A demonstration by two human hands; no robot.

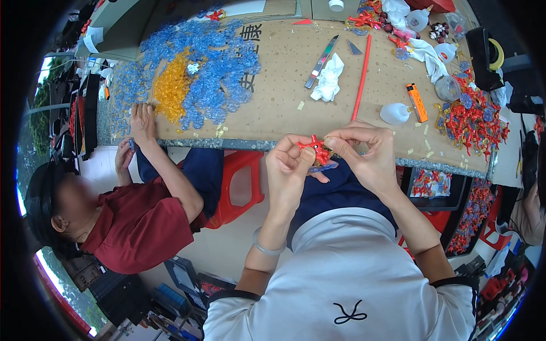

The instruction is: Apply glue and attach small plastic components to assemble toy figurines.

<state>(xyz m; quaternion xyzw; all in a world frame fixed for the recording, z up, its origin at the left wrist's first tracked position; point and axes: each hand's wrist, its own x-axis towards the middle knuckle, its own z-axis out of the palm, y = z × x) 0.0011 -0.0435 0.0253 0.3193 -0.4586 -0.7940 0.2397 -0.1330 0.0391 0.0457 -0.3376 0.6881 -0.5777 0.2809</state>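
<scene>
Just beyond the table's front edge, my left hand (288,170) grips a small red plastic figurine (322,154) between thumb and fingers. Clear blue plastic (326,166) shows at the figurine's lower side. My right hand (367,159) has its thumb and forefinger pinched together against the figurine's right side. Whatever lies between those fingertips is too small to make out. A long red rod (362,77) lies on the table, its near end close behind my right hand. To its right are a white squeeze bottle (394,113) and an orange lighter-like object (417,102).
Red figurines (472,119) lie heaped at the table's right. A co-worker (142,227) sits left, hands by blue pieces (222,79) and yellow pieces (172,85). Mid-table are a cutter knife (322,61) and crumpled tissue (328,79). A red stool (236,184) stands below.
</scene>
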